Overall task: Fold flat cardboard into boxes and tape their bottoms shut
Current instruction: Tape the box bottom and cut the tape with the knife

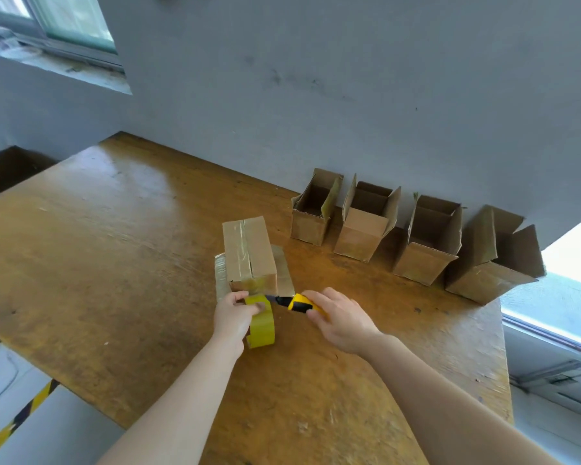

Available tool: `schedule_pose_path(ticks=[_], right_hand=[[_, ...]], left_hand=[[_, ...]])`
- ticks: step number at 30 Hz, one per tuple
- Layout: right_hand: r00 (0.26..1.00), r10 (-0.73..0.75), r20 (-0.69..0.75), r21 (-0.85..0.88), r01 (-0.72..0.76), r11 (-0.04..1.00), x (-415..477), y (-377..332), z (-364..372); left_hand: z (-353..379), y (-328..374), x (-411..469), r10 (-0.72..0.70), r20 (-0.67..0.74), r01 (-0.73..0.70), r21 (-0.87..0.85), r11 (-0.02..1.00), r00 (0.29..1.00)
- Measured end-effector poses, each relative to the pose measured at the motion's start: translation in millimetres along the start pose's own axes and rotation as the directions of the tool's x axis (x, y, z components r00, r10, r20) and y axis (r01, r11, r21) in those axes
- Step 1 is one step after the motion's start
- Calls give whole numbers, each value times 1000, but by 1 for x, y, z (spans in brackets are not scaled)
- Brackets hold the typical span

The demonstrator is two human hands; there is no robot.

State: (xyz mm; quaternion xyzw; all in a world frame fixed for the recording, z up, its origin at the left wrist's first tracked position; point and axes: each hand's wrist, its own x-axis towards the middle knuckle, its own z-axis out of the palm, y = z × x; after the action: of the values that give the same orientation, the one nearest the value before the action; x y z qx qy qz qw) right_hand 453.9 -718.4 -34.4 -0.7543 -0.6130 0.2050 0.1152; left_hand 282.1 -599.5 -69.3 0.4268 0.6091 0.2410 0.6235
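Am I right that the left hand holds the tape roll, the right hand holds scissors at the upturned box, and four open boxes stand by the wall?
Not scissors: the head view shows the right hand holding a yellow-and-black utility knife. The rest stands: left hand on the tape roll, four open boxes.

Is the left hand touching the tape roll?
Touching. The head view shows the left hand gripping the tape roll, its fingers wrapped over the roll's top edge.
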Motion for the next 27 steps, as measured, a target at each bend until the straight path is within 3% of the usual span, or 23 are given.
schedule_pose_path(ticks=[3,8,18,23,27], right_hand=[[1000,-17,4,-41,17,999,15,-25,-6],[997,60,56,-321,-39,946,30,-47,-13],[987,141,72,-437,-96,894,49,-68,-15],[990,66,123,-577,18,816,56,-77,-19],[968,214,134,-646,-79,759,66,-77,-17]], left_hand=[[-3,-3,-1,0,-6,-1,-31,1000,1000],[-7,-5,-1,13,9,-13,-3,1000,1000],[-9,-3,5,14,36,-17,86,996,999],[-10,0,8,1,39,-6,122,993,999],[-10,4,10,21,52,-31,202,979,998]])
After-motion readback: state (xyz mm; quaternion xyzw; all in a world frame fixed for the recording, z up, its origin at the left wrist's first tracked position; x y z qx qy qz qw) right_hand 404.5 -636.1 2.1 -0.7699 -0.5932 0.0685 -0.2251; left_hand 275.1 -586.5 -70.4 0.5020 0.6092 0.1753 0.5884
